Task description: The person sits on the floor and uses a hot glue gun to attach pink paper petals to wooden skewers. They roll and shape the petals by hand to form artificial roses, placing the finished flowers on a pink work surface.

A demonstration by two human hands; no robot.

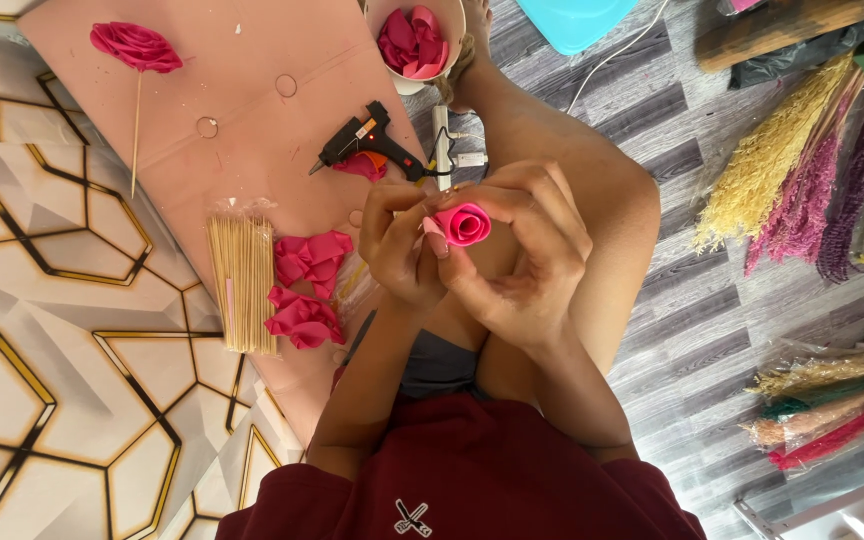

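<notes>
Both hands closed on 1 pink rolled rose [462,223] above the knee: left hand [402,250] pinching its side, right hand [527,255] cupping from the other. Rolled tight, no stick yet. Done: 1 finished rose on a skewer [135,47]. Left: loose pink petals [307,288], skewer bundle [240,283], glue gun [369,140] on the board [252,60].

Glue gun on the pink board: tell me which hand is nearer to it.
Left. The left hand sits just below the black glue gun while gripping the pink rose; the right hand holds the rose from the far side, further away.
</notes>
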